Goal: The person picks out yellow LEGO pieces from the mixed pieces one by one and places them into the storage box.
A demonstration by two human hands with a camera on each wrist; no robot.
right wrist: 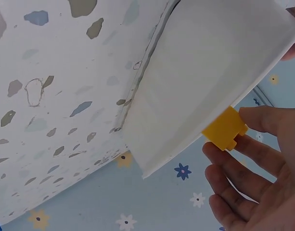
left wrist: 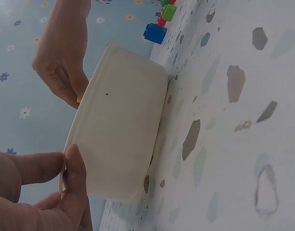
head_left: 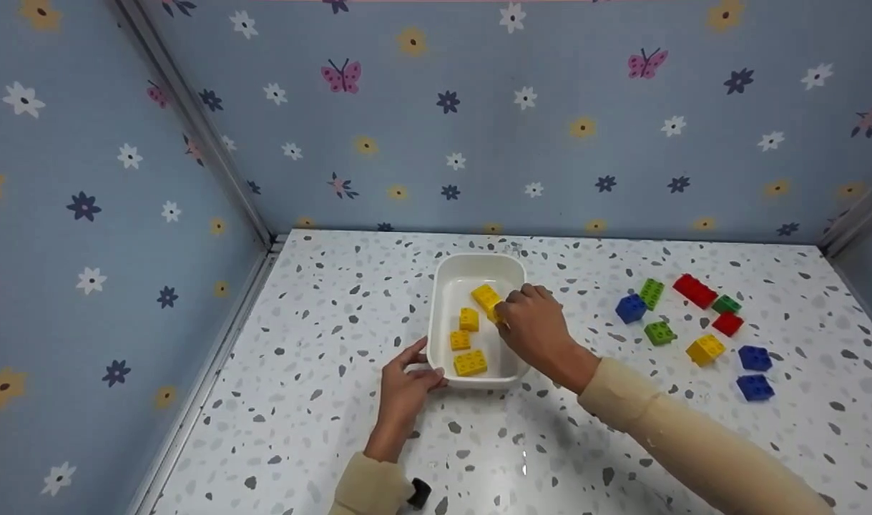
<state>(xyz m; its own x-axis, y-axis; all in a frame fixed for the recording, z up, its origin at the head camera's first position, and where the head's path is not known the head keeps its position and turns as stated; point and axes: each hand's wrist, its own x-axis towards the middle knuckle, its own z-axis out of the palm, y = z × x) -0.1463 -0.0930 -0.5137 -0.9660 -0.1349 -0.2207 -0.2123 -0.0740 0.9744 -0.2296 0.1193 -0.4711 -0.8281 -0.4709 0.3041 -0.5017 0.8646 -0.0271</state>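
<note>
A white plastic tub (head_left: pixel 478 267) stands on the speckled table with several yellow toy bricks (head_left: pixel 470 363) lying on its floor. My left hand (head_left: pixel 405 383) grips the tub's near left corner, thumb and fingers pinching the rim (left wrist: pixel 69 139). Over the tub's right side, my right hand (head_left: pixel 538 329) pinches a yellow brick (right wrist: pixel 225 129) between thumb and fingers, at the level of the rim. In the head view that brick is mostly hidden by the hand.
To the right of the tub lie loose bricks: blue (head_left: pixel 630 308), green (head_left: pixel 659 332), red (head_left: pixel 695 291) and one yellow brick (head_left: pixel 706 350). A flower-patterned wall (head_left: pixel 478 143) rises behind the table, and another (head_left: pixel 121 286) at the left.
</note>
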